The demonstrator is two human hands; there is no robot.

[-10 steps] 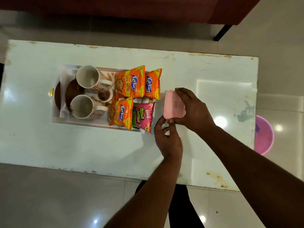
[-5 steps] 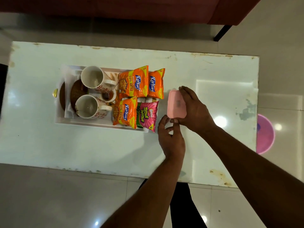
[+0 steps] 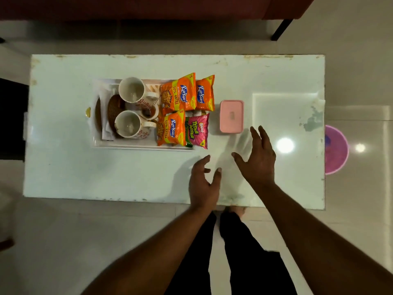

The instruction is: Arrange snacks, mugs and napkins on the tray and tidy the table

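Note:
A white tray [image 3: 136, 147] stands on the white table [image 3: 63, 167]. It holds two white mugs [image 3: 131, 90] [image 3: 127, 124], brown woven coasters [image 3: 113, 107], white napkins [image 3: 106, 133], a small cup with a spoon [image 3: 148, 111], three orange Kurkure packets [image 3: 178, 92] [image 3: 205, 93] [image 3: 171, 128] and a pink snack packet [image 3: 197, 130]. A pink lidded box [image 3: 231, 116] lies on the table just right of the packets. My left hand [image 3: 204, 184] and my right hand [image 3: 257, 160] hover with spread fingers below the box, holding nothing.
A pink bucket [image 3: 337, 150] stands on the floor past the table's right end. A dark red sofa [image 3: 148, 7] runs along the far side. My legs [image 3: 231, 252] are at the table's near edge.
My right hand has let go of the pink box, which now lies on the table beside the tray. Both hands have pulled back toward me.

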